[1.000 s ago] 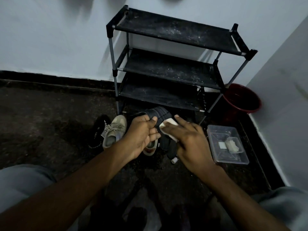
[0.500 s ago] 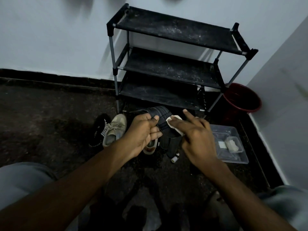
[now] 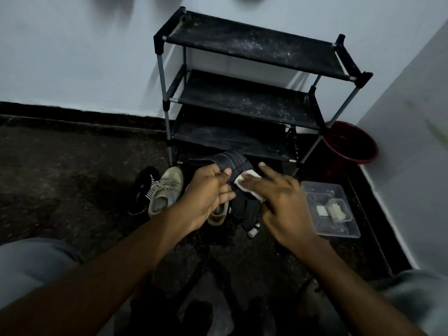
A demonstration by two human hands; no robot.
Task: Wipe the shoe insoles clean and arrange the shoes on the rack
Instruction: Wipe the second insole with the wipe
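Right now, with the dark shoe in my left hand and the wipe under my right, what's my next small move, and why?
Probably draw the white wipe along the dark shoe toward you. Your right hand presses it on the shoe, your left hand grips the edge, and the rack holds no shoes.

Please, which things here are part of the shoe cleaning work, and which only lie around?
Job: left hand gripping the dark shoe part; right hand pressing the white wipe on it; beige sneaker; black shoe; rack; clear box, perhaps supplies.
Lying about: red bucket; small capped item.
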